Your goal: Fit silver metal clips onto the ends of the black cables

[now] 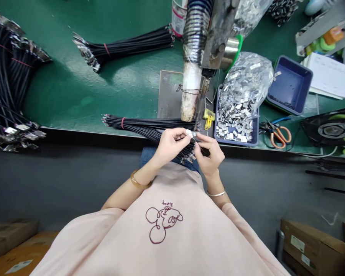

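My left hand [171,145] is closed in a pinch on a small metal connector [193,134], with something white at its fingertips. Just to the right, my right hand [210,154] pinches a thin black cable at the connector; the fingers partly hide where the two meet. Below and behind the hands lies a bundle of black cables [143,126], tied with a red band at the table's front edge. Some cables of it hang toward my lap, with metal ends [187,156] showing. Directly above my fingers is the tip of a soldering iron [202,92] on a stand.
A blue tray [237,142] of metal connector shells, with a plastic bag [247,76], stands at right. Beyond it are a second blue tray [290,80], orange-handled pliers [279,137] and a fan [333,130]. A fume hose [189,92] hangs overhead. More cable bundles [129,45] lie left.
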`<action>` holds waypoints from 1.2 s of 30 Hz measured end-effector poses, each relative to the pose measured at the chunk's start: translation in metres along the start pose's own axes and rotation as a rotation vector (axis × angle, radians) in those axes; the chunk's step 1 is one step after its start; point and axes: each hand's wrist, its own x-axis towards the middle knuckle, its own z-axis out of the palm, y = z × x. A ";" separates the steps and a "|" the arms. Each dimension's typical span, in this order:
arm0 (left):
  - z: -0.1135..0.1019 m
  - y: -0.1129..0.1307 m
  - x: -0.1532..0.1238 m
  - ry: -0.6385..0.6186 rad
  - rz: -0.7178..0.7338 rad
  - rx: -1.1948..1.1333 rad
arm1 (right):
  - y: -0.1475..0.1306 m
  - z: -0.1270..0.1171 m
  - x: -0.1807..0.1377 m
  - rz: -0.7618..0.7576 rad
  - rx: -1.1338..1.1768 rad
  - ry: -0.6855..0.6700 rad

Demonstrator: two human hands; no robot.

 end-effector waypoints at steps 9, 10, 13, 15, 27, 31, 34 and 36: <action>0.006 0.003 0.001 0.074 -0.032 0.052 | 0.000 0.004 0.006 0.008 0.034 0.021; 0.007 0.003 0.001 0.085 -0.029 0.056 | 0.000 0.004 0.008 0.022 0.029 0.015; 0.008 0.005 0.002 0.100 -0.017 0.067 | -0.001 0.004 0.012 0.045 0.022 0.015; 0.009 0.005 0.002 0.100 -0.007 0.079 | 0.000 0.004 0.014 0.043 0.020 0.018; 0.009 0.008 0.001 0.119 0.029 0.112 | -0.005 0.000 0.018 0.077 0.089 -0.013; 0.008 0.009 0.000 0.094 0.007 0.138 | -0.004 -0.003 0.018 0.106 0.108 -0.017; 0.007 0.007 -0.001 0.091 0.006 0.145 | -0.004 -0.004 0.019 0.116 0.111 -0.016; 0.007 0.005 -0.001 0.088 0.002 0.136 | -0.003 -0.004 0.019 0.102 0.089 -0.016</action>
